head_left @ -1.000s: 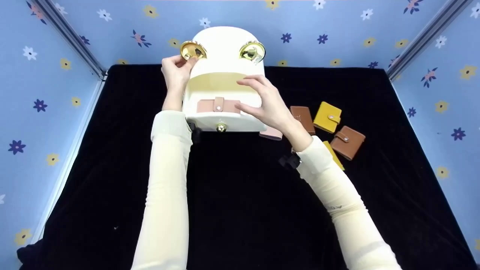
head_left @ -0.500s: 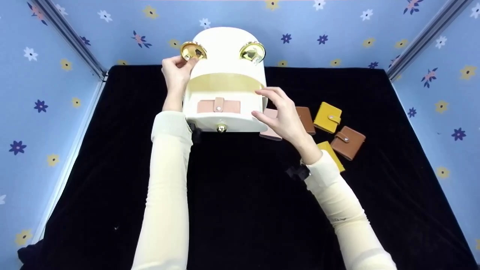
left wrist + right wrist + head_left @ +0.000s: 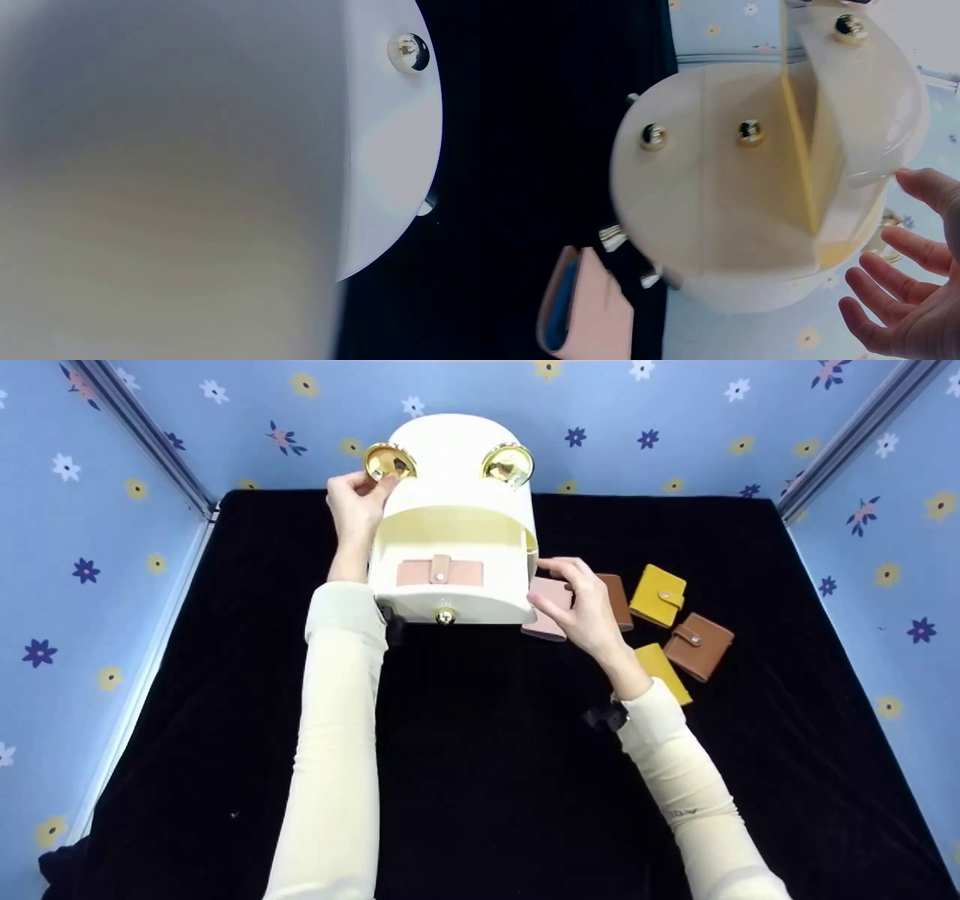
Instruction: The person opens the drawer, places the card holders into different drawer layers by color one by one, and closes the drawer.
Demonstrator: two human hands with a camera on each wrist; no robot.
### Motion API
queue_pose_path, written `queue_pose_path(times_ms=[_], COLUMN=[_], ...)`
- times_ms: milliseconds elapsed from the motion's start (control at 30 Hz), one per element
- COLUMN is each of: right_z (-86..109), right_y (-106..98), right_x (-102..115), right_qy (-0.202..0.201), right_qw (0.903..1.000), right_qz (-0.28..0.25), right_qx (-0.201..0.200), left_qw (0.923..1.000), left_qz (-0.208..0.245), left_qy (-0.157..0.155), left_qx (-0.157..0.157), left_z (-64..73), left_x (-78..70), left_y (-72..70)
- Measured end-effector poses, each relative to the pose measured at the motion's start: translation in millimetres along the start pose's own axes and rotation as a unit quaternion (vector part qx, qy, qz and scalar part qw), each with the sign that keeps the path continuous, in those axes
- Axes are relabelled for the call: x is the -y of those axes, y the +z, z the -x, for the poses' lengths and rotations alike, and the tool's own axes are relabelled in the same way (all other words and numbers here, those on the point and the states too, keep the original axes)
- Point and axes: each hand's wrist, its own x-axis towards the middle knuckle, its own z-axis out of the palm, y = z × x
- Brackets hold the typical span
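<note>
Your left hand (image 3: pixel 357 514) pinches the rim of the left gold cup (image 3: pixel 391 457) on the white chest (image 3: pixel 457 454), thumb in front. Your right hand (image 3: pixel 589 604) is spread, its fingers loosely bent and holding nothing; the thumb tip is at the front right corner of the drawer (image 3: pixel 504 570), but you cannot tell for certain whether it touches.

The drawer is the top one, pulled out towards you, with a gold knob (image 3: pixel 445 616) on its front. A pink wallet (image 3: pixel 440 572) lies inside, strap and snap facing you. The right gold cup (image 3: pixel 508 463) is on the other side of the chest.

Just right of the chest, partly behind your right hand, lies a second pink wallet (image 3: pixel 544 631). Beyond it on the black cloth (image 3: pixel 480 772) are a brown wallet (image 3: pixel 616 600), a yellow wallet (image 3: pixel 658 596), a strapped brown wallet (image 3: pixel 701 649) and, nearer your right sleeve (image 3: pixel 656 720), another yellow wallet (image 3: pixel 664 675).
</note>
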Motion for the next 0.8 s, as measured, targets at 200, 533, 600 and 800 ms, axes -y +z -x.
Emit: queue_pose_path(times_ms=[200, 533, 600, 800], right_z=[4.7, 7.6, 7.8, 5.0], right_y=[7, 23, 26, 34], right_x=[-17, -49, -55, -73], right_qy=[0.027, 0.091, 0.105, 0.147], right_qw=[0.9996, 0.9954, 0.9939, 0.9862], right_qz=[0.003, 0.024, 0.029, 0.073], right_qx=[-0.012, -0.020, -0.018, -0.019], left_qw=[1.0000, 1.0000, 1.0000, 1.0000], left_qz=[0.003, -0.006, -0.005, 0.003], left_qy=[0.003, -0.001, -0.002, -0.003], left_qx=[-0.001, 0.000, 0.001, -0.001], left_z=[-0.1, 0.1, 0.1, 0.3], left_x=[-0.1, 0.2, 0.2, -0.7], left_y=[0.2, 0.8, 0.7, 0.3])
